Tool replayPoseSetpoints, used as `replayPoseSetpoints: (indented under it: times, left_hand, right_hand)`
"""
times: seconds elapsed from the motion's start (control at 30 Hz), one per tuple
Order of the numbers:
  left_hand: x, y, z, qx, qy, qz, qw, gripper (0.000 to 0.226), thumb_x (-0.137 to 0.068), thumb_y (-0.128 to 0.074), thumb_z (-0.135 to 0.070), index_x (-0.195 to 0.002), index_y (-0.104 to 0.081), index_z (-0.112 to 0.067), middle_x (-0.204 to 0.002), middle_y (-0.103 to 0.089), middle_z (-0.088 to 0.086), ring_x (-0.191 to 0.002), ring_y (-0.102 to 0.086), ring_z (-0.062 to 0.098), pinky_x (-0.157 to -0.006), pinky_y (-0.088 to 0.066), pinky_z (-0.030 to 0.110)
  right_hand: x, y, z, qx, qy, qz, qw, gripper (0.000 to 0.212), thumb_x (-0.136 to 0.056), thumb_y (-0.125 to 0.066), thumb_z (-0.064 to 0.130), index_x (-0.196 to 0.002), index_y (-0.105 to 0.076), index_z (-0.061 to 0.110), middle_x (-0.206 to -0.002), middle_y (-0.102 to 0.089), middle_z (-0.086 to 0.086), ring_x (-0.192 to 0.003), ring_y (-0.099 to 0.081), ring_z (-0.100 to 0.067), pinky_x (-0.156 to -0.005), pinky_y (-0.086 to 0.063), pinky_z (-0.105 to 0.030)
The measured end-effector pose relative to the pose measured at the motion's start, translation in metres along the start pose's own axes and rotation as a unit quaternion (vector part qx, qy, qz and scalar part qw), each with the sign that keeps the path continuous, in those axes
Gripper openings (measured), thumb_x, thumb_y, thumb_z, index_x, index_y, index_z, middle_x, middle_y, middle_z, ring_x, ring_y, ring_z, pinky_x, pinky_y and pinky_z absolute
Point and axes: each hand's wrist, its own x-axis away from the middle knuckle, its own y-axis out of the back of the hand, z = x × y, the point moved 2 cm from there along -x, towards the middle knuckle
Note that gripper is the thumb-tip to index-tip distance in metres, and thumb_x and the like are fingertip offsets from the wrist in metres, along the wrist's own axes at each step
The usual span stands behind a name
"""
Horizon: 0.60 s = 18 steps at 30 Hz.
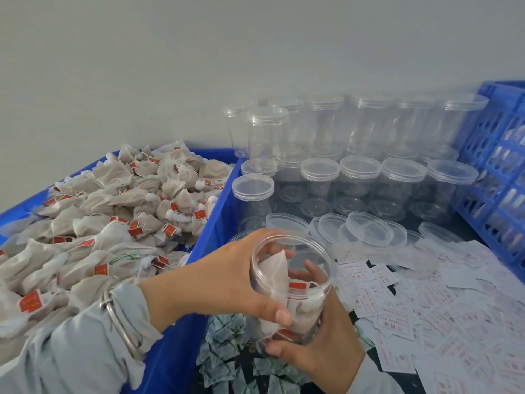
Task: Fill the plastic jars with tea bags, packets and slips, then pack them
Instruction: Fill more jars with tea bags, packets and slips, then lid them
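Note:
A clear plastic jar [295, 305] with no lid stands tilted in front of me, holding a few beige tea bags with red tags. My left hand [227, 285] grips the jar near its rim, thumb on the front wall and fingers behind. My right hand [326, 345] cups the jar from below and behind, its fingers curled round the wall. A heap of tea bags [113, 217] fills the blue bin [216, 223] on the left. White slips with red print [426, 302] lie spread on the right. Small green-printed packets [224, 351] lie below the jar.
Stacked lidded empty jars [360, 172] stand at the back against the wall. Loose clear lids [369, 228] lie in front of them. A blue lattice crate [500, 172] stands at the right edge.

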Motion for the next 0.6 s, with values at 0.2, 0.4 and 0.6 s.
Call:
replayPoseSetpoints:
  times: [0.2,0.4,0.6]
  left_hand:
    - [-0.002,0.005,0.006,-0.026,0.033,-0.071,0.997,0.089,-0.045,-0.075,-0.064,-0.126,-0.045,-0.039,-0.116,-0.058,-0.024,-0.112,-0.052,-0.007,-0.098,-0.043,0.023]
    - [-0.004,0.012,0.012,-0.022,0.057,-0.197,0.978,0.072,-0.038,-0.072,-0.070,-0.103,-0.042,-0.059,-0.110,-0.053,-0.042,-0.105,-0.046,-0.023,-0.075,-0.035,-0.004]
    - [-0.006,0.010,0.016,-0.025,0.054,-0.190,0.980,0.078,-0.037,-0.073,-0.074,-0.107,-0.044,-0.057,-0.112,-0.055,-0.039,-0.106,-0.046,-0.021,-0.080,-0.036,0.004]
  right_hand:
    - [-0.003,0.007,0.006,0.099,0.001,0.029,0.995,0.056,-0.087,-0.045,0.064,-0.139,-0.033,0.046,-0.135,-0.050,0.021,-0.127,-0.047,-0.001,-0.099,-0.039,-0.014]
    - [-0.010,0.067,-0.015,0.350,-0.149,-0.154,0.912,0.035,-0.092,-0.047,0.014,-0.121,-0.051,0.033,-0.114,-0.053,0.017,-0.108,-0.051,-0.002,-0.097,-0.040,-0.024]
    - [-0.011,0.105,-0.037,0.478,-0.369,-0.060,0.795,0.047,-0.090,-0.049,0.011,-0.136,-0.049,0.021,-0.142,-0.042,-0.003,-0.130,-0.035,-0.024,-0.104,-0.031,-0.028]
